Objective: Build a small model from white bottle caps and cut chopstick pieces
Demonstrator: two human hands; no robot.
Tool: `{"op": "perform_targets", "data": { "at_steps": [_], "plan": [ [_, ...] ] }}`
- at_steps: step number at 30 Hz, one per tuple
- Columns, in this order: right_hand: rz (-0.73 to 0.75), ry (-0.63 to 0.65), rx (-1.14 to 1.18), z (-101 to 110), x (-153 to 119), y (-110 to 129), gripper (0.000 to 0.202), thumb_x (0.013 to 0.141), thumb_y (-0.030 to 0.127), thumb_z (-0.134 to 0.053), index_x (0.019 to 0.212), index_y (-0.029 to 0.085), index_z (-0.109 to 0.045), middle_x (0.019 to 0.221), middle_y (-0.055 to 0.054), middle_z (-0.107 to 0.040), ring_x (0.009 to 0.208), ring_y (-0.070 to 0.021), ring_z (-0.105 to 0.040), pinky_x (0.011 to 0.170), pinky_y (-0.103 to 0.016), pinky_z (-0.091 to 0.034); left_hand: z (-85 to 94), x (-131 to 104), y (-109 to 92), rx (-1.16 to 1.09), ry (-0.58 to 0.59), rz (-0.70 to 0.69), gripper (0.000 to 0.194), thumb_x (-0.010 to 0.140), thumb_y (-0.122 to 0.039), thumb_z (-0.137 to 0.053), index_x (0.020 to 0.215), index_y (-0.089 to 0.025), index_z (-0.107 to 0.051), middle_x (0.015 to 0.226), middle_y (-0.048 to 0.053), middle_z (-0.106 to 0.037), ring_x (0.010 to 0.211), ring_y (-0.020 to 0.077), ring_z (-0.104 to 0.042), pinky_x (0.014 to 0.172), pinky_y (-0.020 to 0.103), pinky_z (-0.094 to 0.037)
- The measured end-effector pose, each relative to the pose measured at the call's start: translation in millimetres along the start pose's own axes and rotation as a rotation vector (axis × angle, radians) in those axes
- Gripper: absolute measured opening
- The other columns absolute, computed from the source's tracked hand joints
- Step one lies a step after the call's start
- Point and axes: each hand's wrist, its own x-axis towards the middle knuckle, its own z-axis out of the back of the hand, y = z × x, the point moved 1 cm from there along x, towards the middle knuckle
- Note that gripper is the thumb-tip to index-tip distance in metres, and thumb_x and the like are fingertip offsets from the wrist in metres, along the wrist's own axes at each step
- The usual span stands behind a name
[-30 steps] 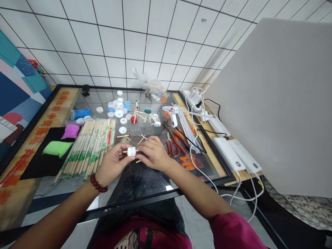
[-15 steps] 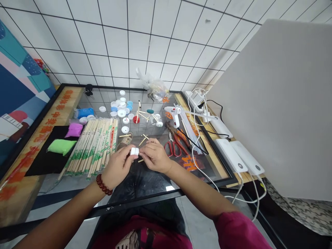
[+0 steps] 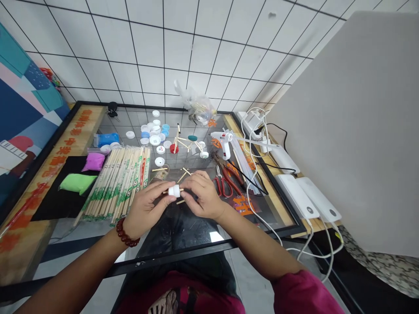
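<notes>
Over the glass table, my left hand (image 3: pixel 145 208) pinches a pair of white bottle caps (image 3: pixel 174 191) set together, with a short wooden stick running through them. The stick's ends show on both sides of the caps. My right hand (image 3: pixel 202 195) has its thumb and fingers closed on the stick's right end (image 3: pixel 182 189). Short cut sticks (image 3: pixel 183 175) lie just beyond the hands. Farther back stands a small stick model (image 3: pixel 186 141) with a red cap, a green cap and white caps.
Packed chopsticks (image 3: pixel 116 183), green clay (image 3: pixel 77 183) and purple clay (image 3: pixel 94 161) lie left. Loose caps (image 3: pixel 155 140) sit behind. At right are a glue gun (image 3: pixel 223 141), red scissors (image 3: pixel 223 185), pliers (image 3: pixel 235 176), glue sticks (image 3: pixel 245 161), cables and white power banks (image 3: pixel 296 196).
The caps have turned slightly and shifted a little right in the view, and the stick now shows on both sides of them. The whole view has also shifted slightly.
</notes>
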Motion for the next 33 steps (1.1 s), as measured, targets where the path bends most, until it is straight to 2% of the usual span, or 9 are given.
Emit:
{"op": "perform_targets", "data": {
  "at_steps": [4,7,14,17,20,23,27,30,33],
  "plan": [
    [0.047,0.060,0.039,-2.0,-1.8,-1.6,0.043,0.093,0.038,-0.058,0.131,0.020,-0.051,0.109,-0.011,-0.069,0.099,-0.0237,-0.063,0.091,-0.042,-0.046,-3.4,-0.7,1.1,-0.158,-0.043,0.160,0.041,0.076,-0.040,-0.077,0.115,-0.029,-0.073,0.118,0.007,-0.075,0.106,0.0314,-0.071,0.098,0.051,-0.057],
    [0.021,0.061,0.040,-5.5,-3.4,-3.7,0.034,0.098,0.033,-0.054,0.130,0.021,-0.054,0.102,-0.009,-0.070,0.094,-0.0213,-0.064,0.088,-0.039,-0.048,-5.8,-0.6,4.4,-0.255,-0.034,0.215,0.038,0.072,-0.039,-0.081,0.108,-0.028,-0.075,0.111,0.006,-0.077,0.101,0.0292,-0.073,0.097,0.049,-0.058],
    [0.041,0.026,0.075,-14.4,-6.9,-3.4,0.029,0.101,0.035,-0.051,0.122,0.019,-0.061,0.093,-0.009,-0.070,0.088,-0.0205,-0.063,0.083,-0.037,-0.053,-8.1,-1.0,14.5,-0.263,-0.058,0.110,0.024,0.073,-0.030,-0.080,0.096,-0.026,-0.081,0.098,0.005,-0.077,0.086,0.0229,-0.075,0.080,0.037,-0.065],
    [0.065,0.011,0.087,-13.3,-6.1,-4.0,0.029,0.101,0.034,-0.052,0.123,0.017,-0.061,0.094,-0.010,-0.069,0.089,-0.0205,-0.062,0.082,-0.036,-0.053,-9.3,-0.8,12.0,-0.265,-0.071,0.122,0.023,0.071,-0.029,-0.080,0.094,-0.025,-0.081,0.098,0.005,-0.078,0.086,0.0231,-0.075,0.080,0.036,-0.065],
    [0.059,0.079,0.065,-8.8,-3.9,-6.5,0.035,0.100,0.041,-0.055,0.125,0.018,-0.059,0.095,-0.009,-0.069,0.088,-0.0201,-0.063,0.082,-0.037,-0.051,-10.3,1.0,7.6,-0.362,-0.042,0.247,0.030,0.072,-0.035,-0.080,0.099,-0.022,-0.077,0.095,0.006,-0.078,0.085,0.0238,-0.075,0.081,0.039,-0.064],
    [0.076,0.108,0.026,-5.0,-2.7,-8.0,0.050,0.095,0.050,-0.059,0.132,0.017,-0.054,0.097,-0.009,-0.070,0.088,-0.0212,-0.063,0.085,-0.039,-0.050,-10.2,2.9,6.3,-0.508,-0.042,0.411,0.045,0.076,-0.046,-0.077,0.110,-0.018,-0.069,0.083,0.005,-0.077,0.069,0.0209,-0.074,0.069,0.037,-0.065],
    [0.060,0.089,0.043,-6.7,-3.0,-7.1,0.048,0.097,0.044,-0.059,0.135,0.016,-0.051,0.091,-0.008,-0.068,0.084,-0.0203,-0.062,0.082,-0.037,-0.049,-10.6,2.6,10.6,-0.559,-0.001,0.485,0.046,0.078,-0.051,-0.075,0.105,-0.016,-0.067,0.074,0.003,-0.074,0.061,0.0178,-0.070,0.062,0.032,-0.063],
    [0.003,0.095,0.115,-9.9,-2.8,-7.3,0.035,0.098,0.041,-0.057,0.125,0.018,-0.057,0.092,-0.007,-0.068,0.084,-0.0198,-0.063,0.081,-0.036,-0.048,-12.0,0.1,12.6,-0.555,0.057,0.468,0.044,0.083,-0.053,-0.069,0.107,-0.016,-0.067,0.076,0.004,-0.074,0.064,0.0187,-0.071,0.064,0.034,-0.063],
    [-0.068,0.069,0.170,-10.3,-2.2,-10.0,0.033,0.097,0.042,-0.059,0.121,0.020,-0.058,0.097,-0.007,-0.069,0.087,-0.0203,-0.063,0.082,-0.036,-0.048,-12.4,-1.7,10.5,-0.485,0.058,0.391,0.043,0.085,-0.049,-0.068,0.115,-0.018,-0.067,0.089,0.005,-0.076,0.076,0.0189,-0.073,0.077,0.037,-0.064]
  ]
}}
